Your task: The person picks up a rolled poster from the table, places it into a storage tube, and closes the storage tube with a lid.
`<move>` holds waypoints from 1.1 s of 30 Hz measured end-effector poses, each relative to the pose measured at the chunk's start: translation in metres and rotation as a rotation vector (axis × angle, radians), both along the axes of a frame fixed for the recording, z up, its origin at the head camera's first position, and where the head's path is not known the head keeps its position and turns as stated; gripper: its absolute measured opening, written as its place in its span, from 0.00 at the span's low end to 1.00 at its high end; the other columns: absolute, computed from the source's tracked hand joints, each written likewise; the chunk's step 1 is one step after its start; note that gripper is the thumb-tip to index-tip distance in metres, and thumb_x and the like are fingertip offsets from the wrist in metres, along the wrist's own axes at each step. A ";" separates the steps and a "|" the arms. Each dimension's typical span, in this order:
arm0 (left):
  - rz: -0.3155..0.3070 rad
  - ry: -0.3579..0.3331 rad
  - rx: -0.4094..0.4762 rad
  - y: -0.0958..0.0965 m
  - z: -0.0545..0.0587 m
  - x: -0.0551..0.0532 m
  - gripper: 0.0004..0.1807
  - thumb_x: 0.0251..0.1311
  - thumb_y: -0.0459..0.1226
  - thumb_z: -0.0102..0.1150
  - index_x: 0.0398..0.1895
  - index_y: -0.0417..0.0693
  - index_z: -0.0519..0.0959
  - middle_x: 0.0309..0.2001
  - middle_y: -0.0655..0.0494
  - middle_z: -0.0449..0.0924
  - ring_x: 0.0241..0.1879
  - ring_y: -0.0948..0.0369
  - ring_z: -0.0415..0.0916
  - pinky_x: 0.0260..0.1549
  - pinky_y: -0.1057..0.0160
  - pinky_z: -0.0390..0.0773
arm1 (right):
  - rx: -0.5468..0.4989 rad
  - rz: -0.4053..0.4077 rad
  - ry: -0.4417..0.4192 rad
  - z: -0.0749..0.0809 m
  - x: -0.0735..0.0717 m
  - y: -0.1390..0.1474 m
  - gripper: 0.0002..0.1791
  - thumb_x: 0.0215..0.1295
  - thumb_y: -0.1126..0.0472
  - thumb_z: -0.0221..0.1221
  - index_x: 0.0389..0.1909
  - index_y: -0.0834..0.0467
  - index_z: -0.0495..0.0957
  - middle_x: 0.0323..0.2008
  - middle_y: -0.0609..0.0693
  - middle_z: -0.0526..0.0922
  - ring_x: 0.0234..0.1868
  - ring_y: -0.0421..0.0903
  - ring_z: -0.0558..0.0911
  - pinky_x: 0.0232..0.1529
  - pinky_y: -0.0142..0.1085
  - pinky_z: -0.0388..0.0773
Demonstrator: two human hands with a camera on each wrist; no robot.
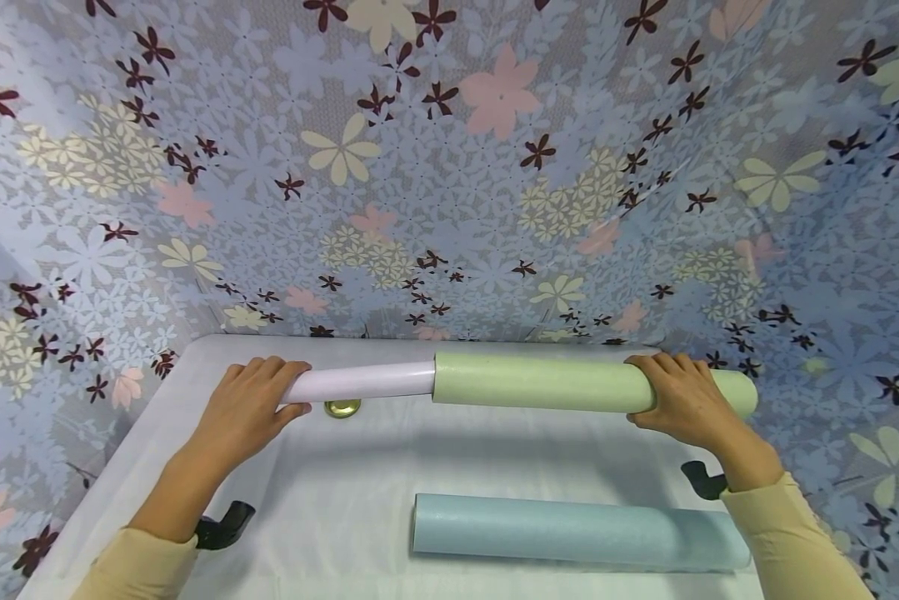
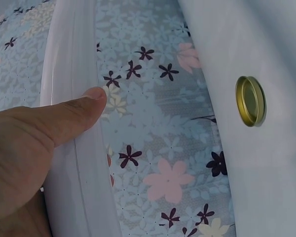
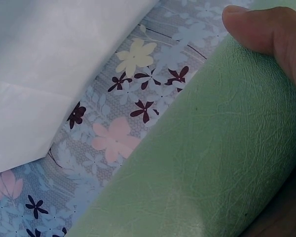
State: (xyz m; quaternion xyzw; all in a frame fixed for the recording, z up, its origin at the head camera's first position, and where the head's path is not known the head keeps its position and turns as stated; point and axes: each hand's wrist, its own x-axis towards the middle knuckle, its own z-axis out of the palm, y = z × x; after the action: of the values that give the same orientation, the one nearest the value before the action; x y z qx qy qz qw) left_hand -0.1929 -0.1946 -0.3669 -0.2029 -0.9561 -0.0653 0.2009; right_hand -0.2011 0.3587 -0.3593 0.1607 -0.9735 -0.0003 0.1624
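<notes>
My left hand [image 1: 245, 410] grips the left end of a thin, glossy white tube-shaped roll [image 1: 374, 381]. In the left wrist view the thumb [image 2: 81, 111] lies across this roll, and a lengthwise seam shows. A thicker light green roll [image 1: 531, 382] is held near its right end by my right hand [image 1: 685, 402]. Its surface looks finely wrinkled in the right wrist view, where the thumb [image 3: 256, 29] presses on it. The white roll meets the green one's left end and seems to enter it; the overlap is hidden. Both are held raised, roughly level, above the table's far edge.
A light blue roll [image 1: 569, 531] lies on the white-covered table [image 1: 329, 500] nearer to me. A round gold lid [image 1: 342, 408] sits behind it to the left. Black curved pieces [image 1: 226, 527] show beside both wrists. Flowered cloth [image 1: 449, 183] hangs behind the table.
</notes>
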 end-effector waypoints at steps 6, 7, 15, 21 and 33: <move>-0.016 0.019 0.003 0.003 0.000 -0.001 0.29 0.46 0.45 0.72 0.53 0.48 0.75 0.45 0.47 0.80 0.45 0.48 0.76 0.42 0.47 0.70 | -0.003 0.008 0.000 -0.001 0.000 0.001 0.44 0.34 0.49 0.75 0.56 0.56 0.69 0.49 0.62 0.78 0.48 0.64 0.73 0.44 0.58 0.64; -0.017 0.020 0.004 0.004 0.000 -0.002 0.29 0.46 0.45 0.72 0.53 0.48 0.75 0.45 0.47 0.80 0.45 0.48 0.76 0.42 0.47 0.70 | -0.004 0.008 -0.001 -0.001 0.000 0.001 0.44 0.34 0.49 0.75 0.56 0.56 0.69 0.49 0.62 0.78 0.48 0.64 0.73 0.44 0.58 0.64; -0.024 0.016 -0.001 0.007 0.000 -0.004 0.30 0.46 0.46 0.72 0.53 0.48 0.75 0.45 0.47 0.80 0.45 0.48 0.76 0.41 0.48 0.70 | -0.010 0.009 -0.001 -0.002 -0.001 0.000 0.44 0.34 0.50 0.75 0.56 0.55 0.69 0.49 0.61 0.77 0.49 0.64 0.73 0.45 0.59 0.64; -0.031 0.014 -0.004 0.012 0.000 -0.006 0.30 0.46 0.46 0.71 0.53 0.49 0.75 0.45 0.48 0.80 0.46 0.49 0.75 0.42 0.48 0.70 | -0.008 0.015 0.000 -0.003 -0.002 -0.002 0.44 0.34 0.50 0.75 0.57 0.55 0.69 0.49 0.61 0.77 0.48 0.63 0.73 0.44 0.58 0.65; -0.050 0.010 -0.014 0.021 0.000 -0.010 0.29 0.47 0.46 0.71 0.54 0.49 0.75 0.46 0.49 0.80 0.47 0.49 0.75 0.44 0.48 0.70 | -0.004 0.034 0.027 -0.003 -0.002 -0.006 0.43 0.34 0.50 0.75 0.56 0.55 0.70 0.48 0.60 0.78 0.47 0.62 0.73 0.42 0.56 0.65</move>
State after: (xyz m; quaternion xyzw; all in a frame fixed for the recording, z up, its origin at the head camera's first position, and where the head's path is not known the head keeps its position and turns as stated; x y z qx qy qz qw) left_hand -0.2026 -0.1734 -0.3670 -0.2283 -0.9502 -0.0627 0.2026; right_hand -0.2036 0.3530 -0.3623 0.1769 -0.9684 0.0022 0.1759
